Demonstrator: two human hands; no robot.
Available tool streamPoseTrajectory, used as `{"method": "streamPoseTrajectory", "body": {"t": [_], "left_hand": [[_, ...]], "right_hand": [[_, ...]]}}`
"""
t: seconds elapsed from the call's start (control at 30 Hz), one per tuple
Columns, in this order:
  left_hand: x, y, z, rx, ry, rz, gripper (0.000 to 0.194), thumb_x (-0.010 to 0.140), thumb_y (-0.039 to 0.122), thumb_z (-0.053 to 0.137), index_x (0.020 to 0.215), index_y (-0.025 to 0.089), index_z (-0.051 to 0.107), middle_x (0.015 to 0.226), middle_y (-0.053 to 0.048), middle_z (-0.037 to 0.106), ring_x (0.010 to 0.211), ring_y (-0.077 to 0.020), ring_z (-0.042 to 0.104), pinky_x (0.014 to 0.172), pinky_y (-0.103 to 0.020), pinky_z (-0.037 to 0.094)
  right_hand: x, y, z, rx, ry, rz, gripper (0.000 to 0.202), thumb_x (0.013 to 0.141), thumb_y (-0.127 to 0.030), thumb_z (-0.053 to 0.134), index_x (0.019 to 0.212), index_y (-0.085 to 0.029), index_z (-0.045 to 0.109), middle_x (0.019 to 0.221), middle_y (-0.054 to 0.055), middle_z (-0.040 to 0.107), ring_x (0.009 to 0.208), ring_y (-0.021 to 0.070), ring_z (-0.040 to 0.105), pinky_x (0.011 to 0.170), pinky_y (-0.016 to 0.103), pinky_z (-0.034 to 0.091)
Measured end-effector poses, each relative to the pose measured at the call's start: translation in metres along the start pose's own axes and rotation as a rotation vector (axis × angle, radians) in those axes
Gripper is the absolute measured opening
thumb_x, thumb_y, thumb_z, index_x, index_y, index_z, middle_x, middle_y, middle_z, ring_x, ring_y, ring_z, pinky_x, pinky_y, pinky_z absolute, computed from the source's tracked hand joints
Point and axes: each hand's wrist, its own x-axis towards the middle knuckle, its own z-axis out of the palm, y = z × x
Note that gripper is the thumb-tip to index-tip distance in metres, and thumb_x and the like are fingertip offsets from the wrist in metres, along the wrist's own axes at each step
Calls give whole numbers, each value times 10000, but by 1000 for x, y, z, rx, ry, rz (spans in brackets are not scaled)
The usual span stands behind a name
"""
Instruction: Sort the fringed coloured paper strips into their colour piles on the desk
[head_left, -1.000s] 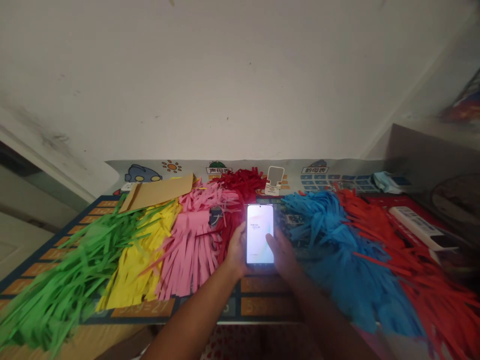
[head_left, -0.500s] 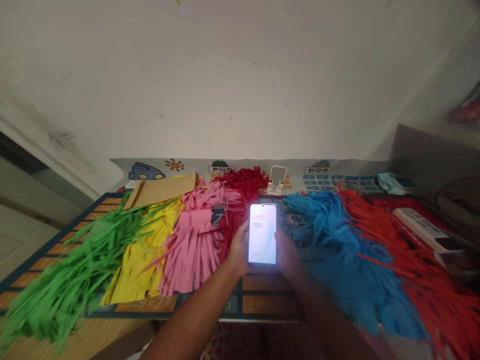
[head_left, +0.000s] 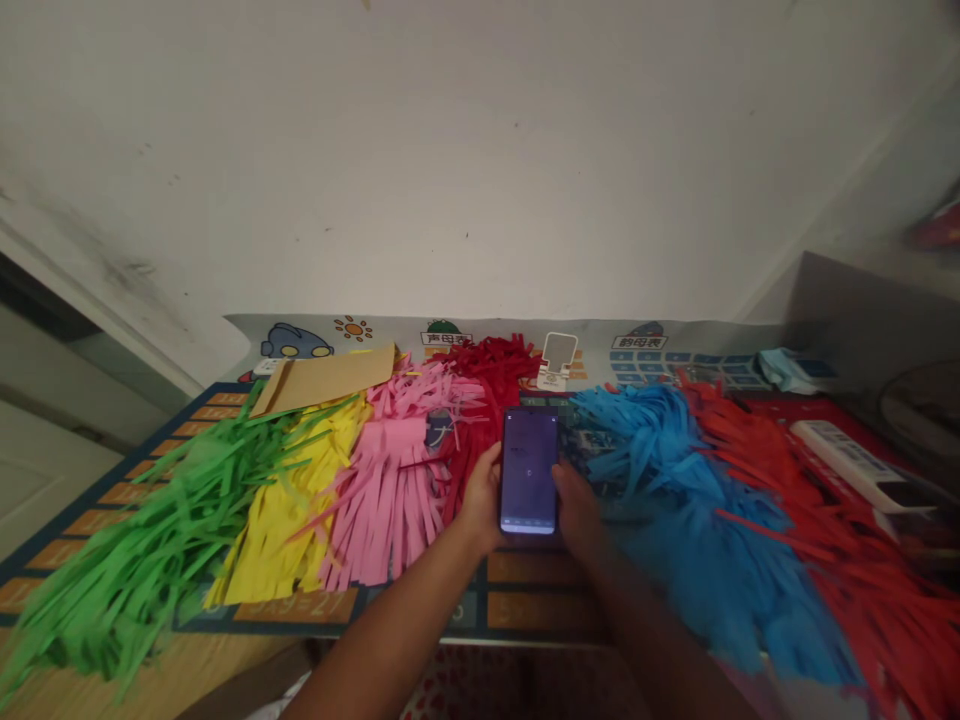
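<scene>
A smartphone [head_left: 529, 475] is held upright between both hands over the middle of the table; its screen is dim bluish-purple with a small round mark at the centre. My left hand [head_left: 482, 500] grips its left edge, and my right hand [head_left: 577, 510] grips the right edge with the thumb by the screen. To the left lie fringed paper strips in pink [head_left: 386, 510], yellow [head_left: 292, 500] and green [head_left: 165, 520]. Dark red strips [head_left: 495, 370] sit behind the phone. Blue strips [head_left: 675, 470] and bright red strips [head_left: 810, 520] spread to the right.
A brown envelope-like piece [head_left: 326, 380] rests on the yellow and green strips. At the back stands a white phone stand [head_left: 557, 360]. A pale blue cloth-like item [head_left: 786, 370] and a white box-like object [head_left: 855, 465] are at the right. The wall [head_left: 480, 180] rises behind the printed table mat [head_left: 532, 605].
The phone's screen has turned from bright white to dim bluish-purple. Both hands keep their hold, and the view has shifted slightly.
</scene>
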Motion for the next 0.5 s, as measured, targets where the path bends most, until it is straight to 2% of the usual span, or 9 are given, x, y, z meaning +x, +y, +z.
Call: {"method": "streamPoseTrajectory", "body": {"t": [0.17, 0.5], "left_hand": [[-2, 0, 2, -18, 22, 9, 456, 942, 436, 463, 898, 82, 748, 709, -119, 749, 750, -278, 733, 812, -389, 547], [-3, 1, 5, -54, 36, 9, 445, 940, 410, 461, 989, 66, 740, 736, -121, 760, 720, -273, 736, 783, -381, 559]], "right_hand": [[0, -4, 0, 20, -41, -22, 520, 951, -571, 442, 1206, -181, 672, 1160, 78, 705, 1086, 271, 628, 962, 407, 489], [0, 1, -1, 39, -36, 0, 506, 935, -564, 475, 1186, -179, 686, 1125, 61, 719, 1003, 254, 647, 918, 377, 500]]}}
